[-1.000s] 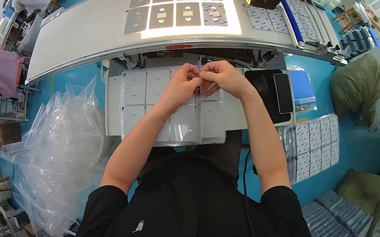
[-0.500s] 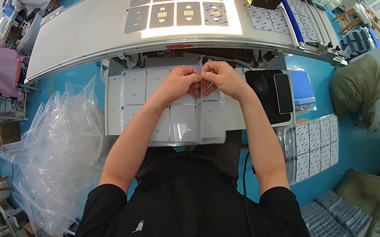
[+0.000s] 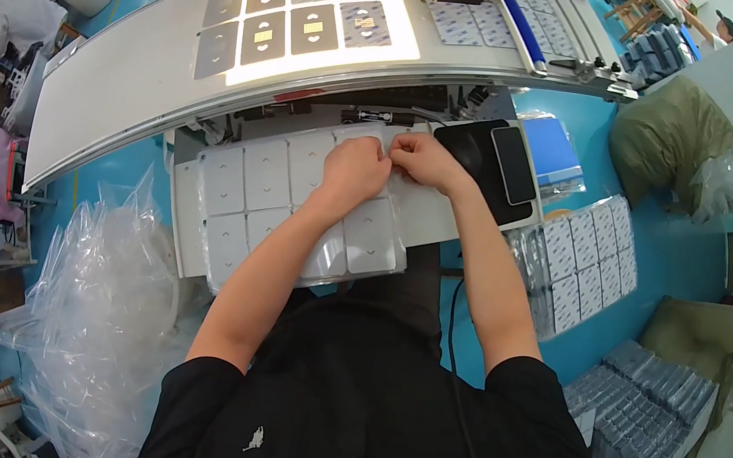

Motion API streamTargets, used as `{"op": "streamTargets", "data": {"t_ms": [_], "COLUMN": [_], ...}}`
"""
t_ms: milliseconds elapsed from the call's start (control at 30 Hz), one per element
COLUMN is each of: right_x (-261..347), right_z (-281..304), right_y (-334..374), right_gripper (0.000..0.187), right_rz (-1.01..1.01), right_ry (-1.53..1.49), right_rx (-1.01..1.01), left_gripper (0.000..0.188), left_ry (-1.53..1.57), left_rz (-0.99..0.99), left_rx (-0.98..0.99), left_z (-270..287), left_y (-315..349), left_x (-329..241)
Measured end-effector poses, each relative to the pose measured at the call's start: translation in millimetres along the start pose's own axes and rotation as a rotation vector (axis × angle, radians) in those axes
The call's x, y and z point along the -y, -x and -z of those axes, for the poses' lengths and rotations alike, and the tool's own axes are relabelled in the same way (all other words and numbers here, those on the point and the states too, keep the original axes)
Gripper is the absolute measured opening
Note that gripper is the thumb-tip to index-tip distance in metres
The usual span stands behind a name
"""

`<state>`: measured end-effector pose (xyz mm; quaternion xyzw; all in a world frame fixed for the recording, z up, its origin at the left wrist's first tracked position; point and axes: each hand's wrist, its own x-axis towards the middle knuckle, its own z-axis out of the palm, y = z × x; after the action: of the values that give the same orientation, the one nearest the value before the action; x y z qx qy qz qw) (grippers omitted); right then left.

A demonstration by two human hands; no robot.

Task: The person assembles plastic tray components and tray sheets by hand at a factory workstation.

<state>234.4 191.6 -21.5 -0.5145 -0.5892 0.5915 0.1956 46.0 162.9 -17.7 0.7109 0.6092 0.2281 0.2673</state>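
White cards (image 3: 233,235) lie in rows under a clear plastic sleeve (image 3: 392,239) on a white pull-out shelf (image 3: 178,240) below the table. My left hand (image 3: 357,171) is closed at the far right edge of the sleeve, its fingertips pinching the thin film. Just right of it, my right hand (image 3: 425,160) is also closed in a pinch at the same edge. The two hands nearly touch. What lies between the fingertips is partly hidden by the fingers.
Above the shelf, a long table (image 3: 134,75) carries dark printed cards (image 3: 263,39) over a lit panel. Right of my hands are a black mat (image 3: 462,133) and a phone (image 3: 513,165). Crumpled clear plastic (image 3: 102,310) fills the lower left. Patterned card sheets (image 3: 592,259) lie right.
The whole view has shifted and turned slightly. The film that stood up between my hands now lies lower and flatter. My hands have moved slightly apart, fingers still pinched.
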Motion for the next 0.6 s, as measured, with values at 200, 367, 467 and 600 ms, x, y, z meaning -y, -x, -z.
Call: {"op": "streamTargets", "data": {"t_ms": [200,367,467,600], "right_x": [-15,-16,-18,-27], "right_z": [-3,-3,-5,-10], "right_y": [2,4,5,4], "right_gripper": [0.016,0.015,0.018,0.021], "right_rz": [-0.005,0.002,-0.010,0.027], "right_ry": [-0.102,-0.141,-0.204,-0.252], "right_rx": [0.021,0.008,0.024,0.007], "left_gripper": [0.029,0.030,0.030,0.030], "left_ry": [0.048,-0.159,-0.271,-0.421], "left_rz": [0.085,0.068,0.080,-0.074], "left_rx": [0.173,0.109,0.139,0.030], "left_z": [10,15,17,10], "left_y": [-4,11,12,10], "left_x": [-3,-25,-28,-23]}}
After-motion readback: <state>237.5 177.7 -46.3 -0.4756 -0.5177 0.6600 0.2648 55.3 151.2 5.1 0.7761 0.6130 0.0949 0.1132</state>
